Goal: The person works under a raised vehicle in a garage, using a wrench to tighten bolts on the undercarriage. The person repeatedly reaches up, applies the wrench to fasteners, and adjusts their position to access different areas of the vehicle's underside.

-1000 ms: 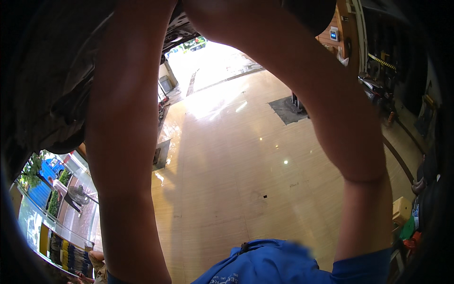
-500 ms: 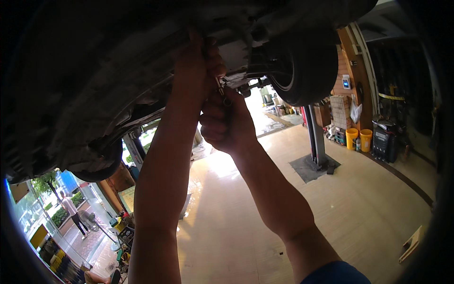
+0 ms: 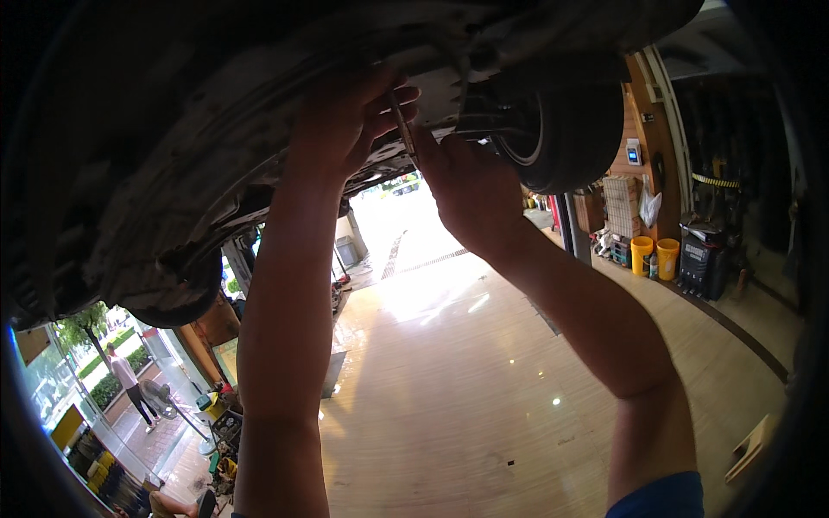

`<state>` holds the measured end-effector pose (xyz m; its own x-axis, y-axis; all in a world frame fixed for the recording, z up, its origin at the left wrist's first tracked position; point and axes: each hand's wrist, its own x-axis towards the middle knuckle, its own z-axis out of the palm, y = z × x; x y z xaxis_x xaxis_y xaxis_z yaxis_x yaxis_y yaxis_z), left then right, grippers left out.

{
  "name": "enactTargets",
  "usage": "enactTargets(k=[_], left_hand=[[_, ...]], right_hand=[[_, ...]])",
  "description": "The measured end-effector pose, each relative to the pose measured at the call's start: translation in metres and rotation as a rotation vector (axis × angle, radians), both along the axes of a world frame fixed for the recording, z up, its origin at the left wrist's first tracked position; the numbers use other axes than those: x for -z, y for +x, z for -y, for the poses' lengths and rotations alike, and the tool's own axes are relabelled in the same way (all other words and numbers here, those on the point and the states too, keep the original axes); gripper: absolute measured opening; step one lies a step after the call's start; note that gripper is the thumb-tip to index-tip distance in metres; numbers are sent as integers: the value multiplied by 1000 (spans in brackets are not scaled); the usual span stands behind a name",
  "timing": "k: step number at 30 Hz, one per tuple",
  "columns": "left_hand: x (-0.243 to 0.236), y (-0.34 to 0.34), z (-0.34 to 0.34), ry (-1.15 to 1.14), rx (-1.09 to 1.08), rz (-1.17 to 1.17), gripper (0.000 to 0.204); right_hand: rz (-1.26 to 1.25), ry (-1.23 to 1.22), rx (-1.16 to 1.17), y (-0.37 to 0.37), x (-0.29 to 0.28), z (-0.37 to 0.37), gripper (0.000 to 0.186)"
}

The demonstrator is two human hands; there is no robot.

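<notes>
Overhead spreads the dark underside of a raised car point(image 3: 216, 112). My left hand point(image 3: 350, 112) reaches up against it, the fingers apart and curved behind the upper end of a slim metal wrench point(image 3: 403, 125). Whether those fingers touch the wrench I cannot tell. The wrench slants, its lower end in my right hand point(image 3: 475, 190), which is closed on it with the index finger raised along the shaft. Shadow hides the spot on the car above the left fingertips.
A car wheel point(image 3: 579, 129) hangs right of my hands, another point(image 3: 181, 298) to the left. A lift post point(image 3: 577, 229) stands behind my right forearm. Yellow buckets point(image 3: 642, 255) and a black bin point(image 3: 701, 263) line the right side. A person point(image 3: 125, 380) stands near a fan point(image 3: 157, 395) outside left.
My right hand has moved right and its elbow has swung outward. The left hand has loosened from a closed grip, its fingers now apart. More of the wrench shows between the hands.
</notes>
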<state>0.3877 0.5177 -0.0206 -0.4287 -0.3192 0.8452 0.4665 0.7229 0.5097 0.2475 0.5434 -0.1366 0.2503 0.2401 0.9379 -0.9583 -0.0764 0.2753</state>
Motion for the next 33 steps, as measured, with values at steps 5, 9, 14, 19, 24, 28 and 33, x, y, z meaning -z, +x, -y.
enactTargets(k=[5,9,14,19,24,28,33], left_hand=[[-4,-15,-2,-9,-69,-45,17],[2,-16,-3,51,-11,-135,13],[1,-13,-4,-277,-164,-26,14],[9,-12,-19,-19,200,-82,18],[10,-5,-22,71,-3,-67,22],[13,-8,-28,67,-42,-86,18],[13,-1,-20,-15,-28,-39,14]], right_hand=[[-147,67,-61,-16,-2,-24,20],[352,1029,-1167,-24,-2,-51,33],[382,1192,-2077,-20,12,-28,38],[421,1000,-1921,10,8,-29,30],[249,609,-899,13,5,-19,34],[321,630,-917,7,-8,-17,37],[297,859,-1206,9,-41,-47,34]])
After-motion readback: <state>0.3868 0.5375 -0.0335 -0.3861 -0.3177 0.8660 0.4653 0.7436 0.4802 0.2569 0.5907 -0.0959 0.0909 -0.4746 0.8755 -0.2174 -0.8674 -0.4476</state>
